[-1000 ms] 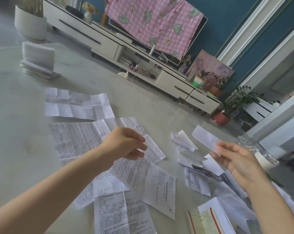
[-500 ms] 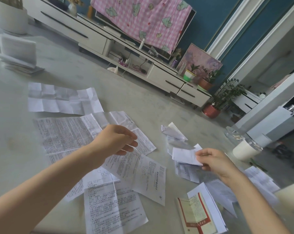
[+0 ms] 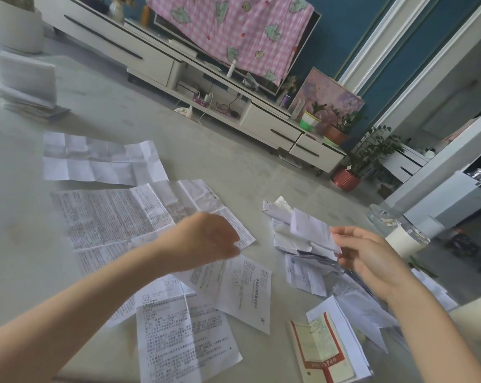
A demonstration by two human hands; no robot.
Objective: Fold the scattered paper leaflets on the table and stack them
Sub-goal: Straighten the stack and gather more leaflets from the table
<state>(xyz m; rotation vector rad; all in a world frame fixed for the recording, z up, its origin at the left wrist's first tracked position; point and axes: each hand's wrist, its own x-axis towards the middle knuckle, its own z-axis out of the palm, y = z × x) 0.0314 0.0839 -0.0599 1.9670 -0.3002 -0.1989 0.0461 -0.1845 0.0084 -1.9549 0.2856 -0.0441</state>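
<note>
Head view: folded leaflet (image 3: 311, 230) still between fingers (image 3: 344, 234) of right hand (image 3: 372, 258); left hand (image 3: 203, 240) nearer, fingers (image 3: 229, 237) loose, empty.

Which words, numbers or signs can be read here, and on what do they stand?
None can be read.
Open leaflets: dense print, too small and blurred.
Red-bordered booklet: characters on its red band, blurred.
Folded leaflet in the right hand: no legible print.
</note>
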